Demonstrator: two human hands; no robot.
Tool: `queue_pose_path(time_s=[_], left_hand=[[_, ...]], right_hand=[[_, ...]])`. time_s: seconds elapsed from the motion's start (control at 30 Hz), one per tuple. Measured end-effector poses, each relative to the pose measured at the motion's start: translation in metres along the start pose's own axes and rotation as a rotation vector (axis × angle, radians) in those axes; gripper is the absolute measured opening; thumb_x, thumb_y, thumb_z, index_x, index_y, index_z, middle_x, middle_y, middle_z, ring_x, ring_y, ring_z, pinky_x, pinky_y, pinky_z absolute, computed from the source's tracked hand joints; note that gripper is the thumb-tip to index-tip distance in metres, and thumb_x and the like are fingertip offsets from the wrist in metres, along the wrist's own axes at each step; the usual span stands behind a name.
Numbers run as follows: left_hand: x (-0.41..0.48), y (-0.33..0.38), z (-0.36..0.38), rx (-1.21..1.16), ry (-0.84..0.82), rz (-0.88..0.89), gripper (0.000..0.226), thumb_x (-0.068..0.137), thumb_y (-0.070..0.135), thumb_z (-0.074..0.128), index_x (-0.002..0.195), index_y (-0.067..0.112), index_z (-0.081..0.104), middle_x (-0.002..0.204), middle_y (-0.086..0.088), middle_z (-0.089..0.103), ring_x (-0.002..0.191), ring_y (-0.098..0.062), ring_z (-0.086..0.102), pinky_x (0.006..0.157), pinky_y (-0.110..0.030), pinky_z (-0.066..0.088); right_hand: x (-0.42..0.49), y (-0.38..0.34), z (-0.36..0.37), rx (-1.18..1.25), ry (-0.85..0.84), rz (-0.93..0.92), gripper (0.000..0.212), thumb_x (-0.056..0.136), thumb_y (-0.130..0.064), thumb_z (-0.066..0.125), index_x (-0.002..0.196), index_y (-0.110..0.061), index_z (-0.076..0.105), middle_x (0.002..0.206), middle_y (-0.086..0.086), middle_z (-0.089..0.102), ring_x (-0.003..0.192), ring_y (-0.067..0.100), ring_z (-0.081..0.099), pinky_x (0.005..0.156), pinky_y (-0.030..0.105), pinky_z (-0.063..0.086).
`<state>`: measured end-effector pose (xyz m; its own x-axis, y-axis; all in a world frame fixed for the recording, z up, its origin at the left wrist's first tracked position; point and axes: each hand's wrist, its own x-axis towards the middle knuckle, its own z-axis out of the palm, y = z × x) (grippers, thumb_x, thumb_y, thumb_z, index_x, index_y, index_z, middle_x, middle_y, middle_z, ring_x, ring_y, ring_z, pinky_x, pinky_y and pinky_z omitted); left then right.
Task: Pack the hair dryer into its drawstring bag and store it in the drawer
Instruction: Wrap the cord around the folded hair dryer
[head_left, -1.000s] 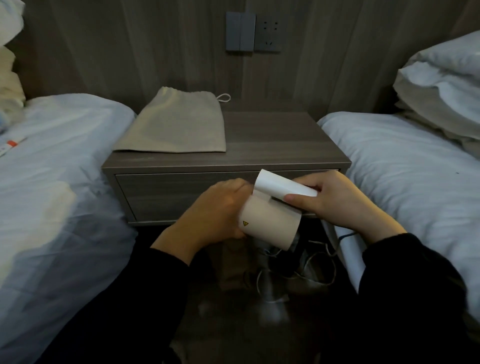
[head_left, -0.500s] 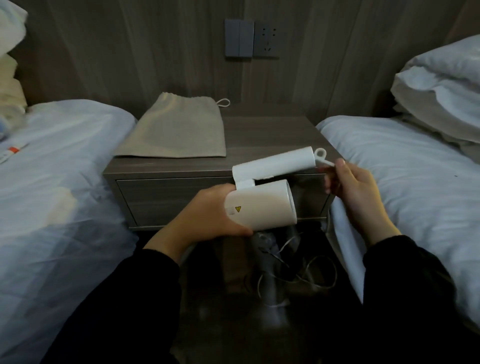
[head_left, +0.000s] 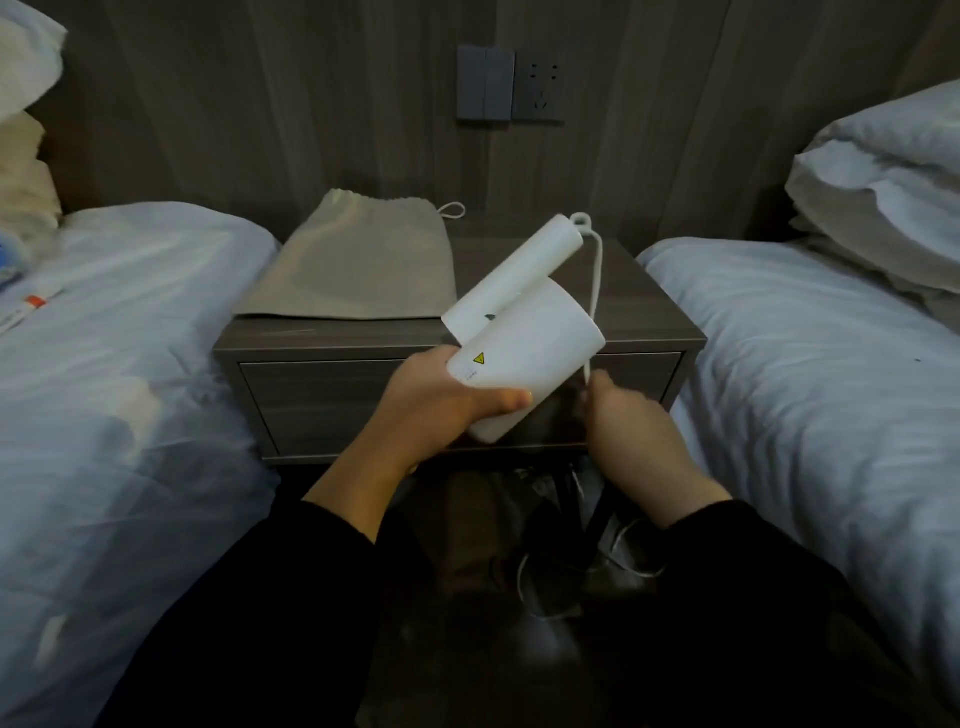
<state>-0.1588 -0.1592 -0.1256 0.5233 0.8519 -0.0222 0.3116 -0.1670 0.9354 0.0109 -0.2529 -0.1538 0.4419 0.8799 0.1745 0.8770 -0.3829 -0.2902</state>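
The hair dryer (head_left: 524, 358) is held in the air in front of the counter (head_left: 623, 291), its body enclosed by the left grip (head_left: 441, 395); the cord (head_left: 595, 280) seems pinched in the right grip (head_left: 628, 426). Nothing is packed yet — the drawstring bag (head_left: 358, 270) lies flat on the counter, the drawer (head_left: 332, 400) is closed

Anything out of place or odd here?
Only the cord: it hangs loose from the handle of the hair dryer, through the right hand, to a tangle on the floor. Nothing looks damaged or spilled.

Left hand (head_left: 441, 400) grips hair dryer (head_left: 530, 358); right hand (head_left: 628, 431) pinches its cord (head_left: 597, 275).
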Motion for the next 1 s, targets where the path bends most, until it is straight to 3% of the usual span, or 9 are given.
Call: queue_pose_path(time_s=[0.1, 0.2, 0.3, 0.43, 0.63, 0.7, 0.77, 0.9, 1.0], left_hand=[[0.002, 0.0, 0.002, -0.017, 0.014, -0.049, 0.041, 0.066, 0.035, 0.079, 0.098, 0.021, 0.058, 0.094, 0.008, 0.062, 0.088, -0.01, 0.059, 0.069, -0.025, 0.047], [0.004, 0.0, 0.003, -0.071, 0.05, -0.083, 0.046, 0.067, 0.036, 0.079, 0.104, 0.017, 0.06, 0.1, 0.004, 0.063, 0.093, -0.013, 0.06, 0.076, -0.028, 0.05], [0.008, -0.001, 0.002, -0.083, 0.079, -0.096, 0.05, 0.067, 0.037, 0.079, 0.108, 0.015, 0.06, 0.106, 0.001, 0.063, 0.097, -0.015, 0.059, 0.078, -0.028, 0.05], [0.013, -0.003, 0.005, -0.031, 0.141, -0.097, 0.057, 0.064, 0.04, 0.08, 0.11, 0.012, 0.06, 0.107, -0.001, 0.061, 0.099, -0.017, 0.058, 0.078, -0.029, 0.049], [0.012, -0.009, 0.003, 0.1, 0.203, -0.069, 0.068, 0.061, 0.042, 0.081, 0.117, 0.012, 0.057, 0.11, 0.0, 0.06, 0.1, -0.016, 0.056, 0.076, -0.026, 0.045], [0.01, -0.011, 0.0, 0.165, 0.235, -0.039, 0.068, 0.059, 0.042, 0.083, 0.116, 0.014, 0.057, 0.11, 0.0, 0.062, 0.1, -0.015, 0.057, 0.082, -0.028, 0.047], [0.007, -0.012, -0.002, 0.243, 0.266, 0.028, 0.069, 0.054, 0.045, 0.083, 0.112, 0.018, 0.057, 0.106, 0.001, 0.064, 0.097, -0.016, 0.06, 0.085, -0.032, 0.05], [0.003, -0.013, -0.007, 0.54, 0.227, 0.171, 0.072, 0.052, 0.049, 0.08, 0.114, 0.023, 0.055, 0.109, 0.001, 0.06, 0.102, -0.02, 0.06, 0.079, -0.028, 0.045], [0.004, -0.014, -0.005, 0.741, 0.099, 0.276, 0.07, 0.054, 0.05, 0.079, 0.113, 0.024, 0.054, 0.108, -0.001, 0.057, 0.1, -0.022, 0.058, 0.076, -0.028, 0.043]], right_hand=[[-0.006, -0.013, -0.002, -0.112, -0.121, -0.074, 0.021, 0.093, -0.011, 0.038, 0.114, -0.008, 0.038, 0.104, 0.019, 0.063, 0.094, 0.039, 0.061, 0.069, 0.037, 0.038], [-0.011, -0.017, 0.006, 0.039, -0.177, -0.148, 0.018, 0.088, -0.002, 0.04, 0.104, -0.011, 0.039, 0.1, 0.016, 0.062, 0.091, 0.038, 0.06, 0.066, 0.033, 0.034], [-0.012, -0.014, 0.014, 0.181, -0.139, -0.158, 0.02, 0.091, -0.005, 0.04, 0.109, -0.011, 0.045, 0.099, 0.014, 0.06, 0.089, 0.035, 0.058, 0.066, 0.033, 0.036], [-0.012, -0.006, 0.004, -0.026, -0.037, -0.203, 0.03, 0.096, -0.02, 0.04, 0.123, -0.019, 0.052, 0.099, 0.012, 0.062, 0.089, 0.034, 0.06, 0.072, 0.038, 0.046], [-0.026, -0.03, -0.031, -0.011, -0.213, -0.278, 0.026, 0.094, -0.033, 0.045, 0.077, -0.018, 0.058, 0.074, 0.001, 0.058, 0.075, 0.022, 0.057, 0.068, 0.032, 0.042], [-0.031, -0.035, -0.037, -0.03, -0.273, -0.311, 0.012, 0.092, -0.023, 0.048, 0.094, -0.02, 0.06, 0.09, 0.002, 0.064, 0.086, 0.022, 0.06, 0.072, 0.033, 0.046], [-0.032, -0.035, -0.04, -0.067, -0.299, -0.344, 0.035, 0.085, -0.012, 0.052, 0.116, -0.027, 0.057, 0.111, 0.0, 0.062, 0.101, 0.023, 0.059, 0.083, 0.035, 0.049], [-0.03, -0.027, -0.045, -0.045, -0.085, -0.435, 0.031, 0.077, -0.005, 0.057, 0.101, -0.022, 0.067, 0.106, 0.001, 0.062, 0.099, 0.025, 0.061, 0.08, 0.037, 0.05], [-0.027, -0.021, -0.049, -0.036, 0.175, -0.49, 0.023, 0.072, -0.01, 0.061, 0.089, -0.02, 0.072, 0.089, 0.004, 0.069, 0.078, 0.032, 0.067, 0.063, 0.041, 0.055]])
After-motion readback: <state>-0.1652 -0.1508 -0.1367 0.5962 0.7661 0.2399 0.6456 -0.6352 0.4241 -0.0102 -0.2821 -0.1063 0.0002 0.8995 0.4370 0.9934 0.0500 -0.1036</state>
